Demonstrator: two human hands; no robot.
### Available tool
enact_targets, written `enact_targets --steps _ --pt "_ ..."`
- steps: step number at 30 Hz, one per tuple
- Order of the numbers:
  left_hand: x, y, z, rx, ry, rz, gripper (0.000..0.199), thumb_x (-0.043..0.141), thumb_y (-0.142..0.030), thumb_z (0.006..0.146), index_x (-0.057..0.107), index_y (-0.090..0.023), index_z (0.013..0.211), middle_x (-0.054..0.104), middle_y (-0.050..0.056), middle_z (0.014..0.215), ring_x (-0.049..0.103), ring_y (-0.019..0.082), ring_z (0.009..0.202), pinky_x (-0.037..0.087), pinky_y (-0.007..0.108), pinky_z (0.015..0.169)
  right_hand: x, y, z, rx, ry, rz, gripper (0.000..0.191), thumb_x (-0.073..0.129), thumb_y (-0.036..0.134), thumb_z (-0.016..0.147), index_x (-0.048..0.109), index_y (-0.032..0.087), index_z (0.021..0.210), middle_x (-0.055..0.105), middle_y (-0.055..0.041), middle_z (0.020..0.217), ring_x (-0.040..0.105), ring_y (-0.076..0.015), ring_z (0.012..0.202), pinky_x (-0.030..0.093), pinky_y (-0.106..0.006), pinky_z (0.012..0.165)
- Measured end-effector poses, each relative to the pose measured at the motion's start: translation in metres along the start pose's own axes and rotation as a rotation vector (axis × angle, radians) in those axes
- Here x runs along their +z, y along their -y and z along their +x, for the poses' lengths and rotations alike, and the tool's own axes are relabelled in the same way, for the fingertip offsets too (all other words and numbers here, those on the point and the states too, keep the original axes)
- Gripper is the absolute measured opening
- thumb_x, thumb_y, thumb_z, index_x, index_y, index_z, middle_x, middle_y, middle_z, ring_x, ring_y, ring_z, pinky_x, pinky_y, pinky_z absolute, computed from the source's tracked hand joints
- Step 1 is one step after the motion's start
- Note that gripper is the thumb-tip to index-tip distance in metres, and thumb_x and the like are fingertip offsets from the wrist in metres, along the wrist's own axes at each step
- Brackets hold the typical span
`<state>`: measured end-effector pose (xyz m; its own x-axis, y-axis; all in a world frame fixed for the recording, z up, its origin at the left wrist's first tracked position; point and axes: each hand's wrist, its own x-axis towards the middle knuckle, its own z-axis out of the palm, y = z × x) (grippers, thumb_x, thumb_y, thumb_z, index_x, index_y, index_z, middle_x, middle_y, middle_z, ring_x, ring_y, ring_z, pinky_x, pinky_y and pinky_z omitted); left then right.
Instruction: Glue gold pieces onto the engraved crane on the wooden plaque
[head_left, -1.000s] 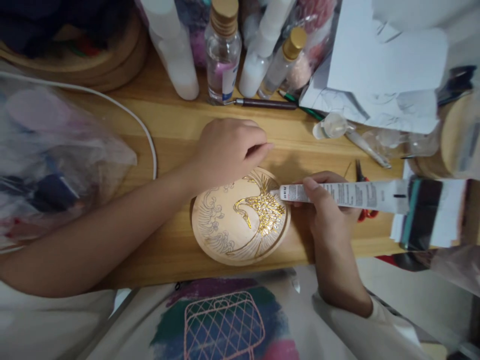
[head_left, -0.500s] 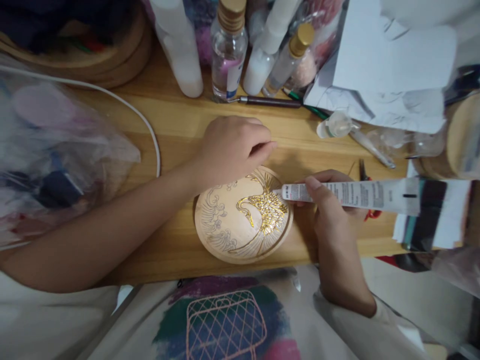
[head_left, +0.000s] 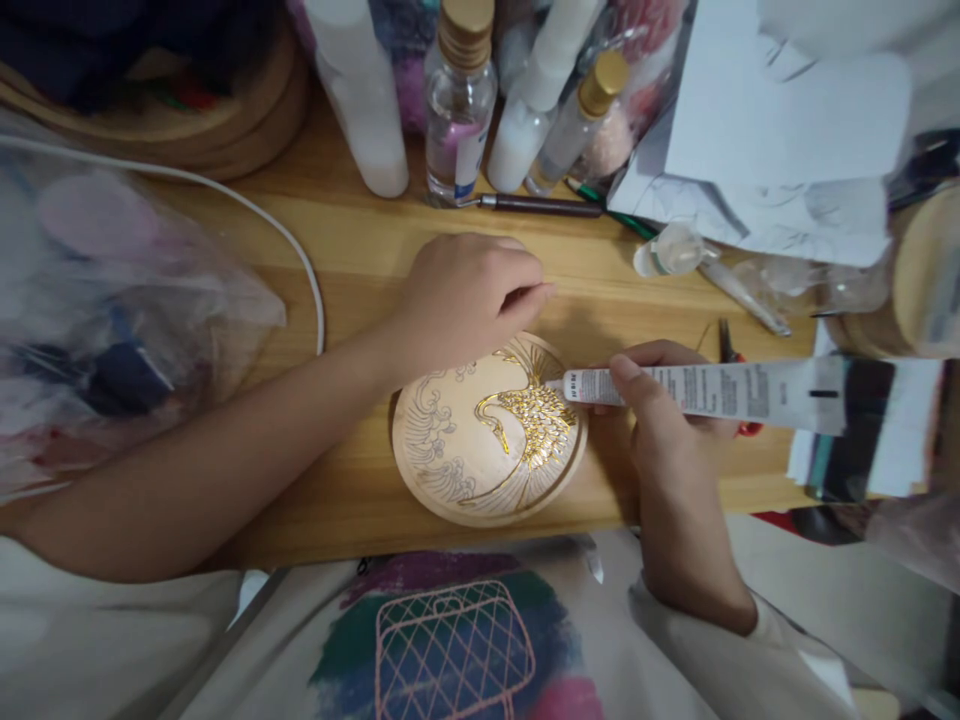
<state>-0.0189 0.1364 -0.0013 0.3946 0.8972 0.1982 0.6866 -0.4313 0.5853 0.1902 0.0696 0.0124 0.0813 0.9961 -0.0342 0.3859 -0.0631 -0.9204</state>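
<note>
No word or number can be read. The small dark print [head_left: 684,388] on the squeeze tube [head_left: 784,392], right of centre, is too fine; the label [head_left: 468,160] on the clear bottle [head_left: 459,105], upper centre, is equally illegible.

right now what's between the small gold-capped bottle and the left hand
The head view shows a dark-handled tool, then wooden tabletop, between that small bottle and the left hand.

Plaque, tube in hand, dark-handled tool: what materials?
Plaque: probably wood, matte; pale tan, no clear grain. Tube: likely plastic or laminate, satin; smooth white wall, flat tail. Dark-handled tool: handle perhaps varnished wood, dark brown; silvery tip suggests metal.
</note>
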Motion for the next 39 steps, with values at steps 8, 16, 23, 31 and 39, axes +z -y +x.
enact_targets --steps 8,16,23,31,39 --pt "0.002 0.005 -0.004 0.045 -0.129 -0.221 0.017 0.051 -0.026 0.094 0.060 -0.019 0.081 0.057 -0.001 0.070 0.051 0.013 0.064 0.034 0.028 0.061 0.006 0.007 0.011 0.136 -0.080 0.345 0.021 0.073 0.035 0.077 0.064 0.020 0.066 0.060 0.0046 0.050 0.055 -0.0116 0.042 0.046 -0.025 0.044" --pt "0.012 0.014 -0.007 0.126 -0.313 -0.561 0.017 0.043 -0.012 0.091 0.043 -0.026 0.102 0.046 -0.004 0.076 0.044 0.011 0.059 0.038 0.028 0.061 -0.002 0.006 0.026 0.200 0.029 0.746 0.022 0.076 0.041 0.072 0.069 0.020 0.066 0.056 0.0042 0.041 0.054 -0.0099 0.039 0.042 -0.019 0.038" --pt "0.016 0.016 -0.010 0.040 -0.254 -0.701 0.026 0.055 -0.007 0.081 0.045 -0.025 0.096 0.049 -0.002 0.081 0.047 0.012 0.066 0.038 0.028 0.063 -0.012 0.008 0.028 0.222 0.109 0.954 0.022 0.082 0.042 0.066 0.074 0.021 0.068 0.058 0.0045 0.042 0.052 -0.0083 0.039 0.042 -0.018 0.038" --pt "-0.001 -0.009 -0.003 0.009 -0.324 -0.799 0.023 0.057 -0.017 0.088 0.042 -0.024 0.102 0.057 -0.004 0.092 0.065 0.008 0.070 0.056 0.026 0.068 -0.015 0.014 0.029 0.332 0.136 1.236 0.024 0.086 0.038 0.063 0.074 0.018 0.069 0.060 0.0051 0.046 0.053 -0.0066 0.044 0.046 -0.016 0.042" --pt "-0.047 -0.093 0.004 -0.079 -0.482 -0.975 0.042 0.075 -0.017 0.083 0.057 -0.024 0.120 0.078 0.002 0.095 0.077 0.017 0.082 0.064 0.025 0.071 -0.012 0.064 0.025 0.334 0.297 1.534 0.025 0.086 0.038 0.070 0.070 0.019 0.075 0.069 0.0059 0.061 0.061 -0.0065 0.054 0.053 -0.016 0.052"
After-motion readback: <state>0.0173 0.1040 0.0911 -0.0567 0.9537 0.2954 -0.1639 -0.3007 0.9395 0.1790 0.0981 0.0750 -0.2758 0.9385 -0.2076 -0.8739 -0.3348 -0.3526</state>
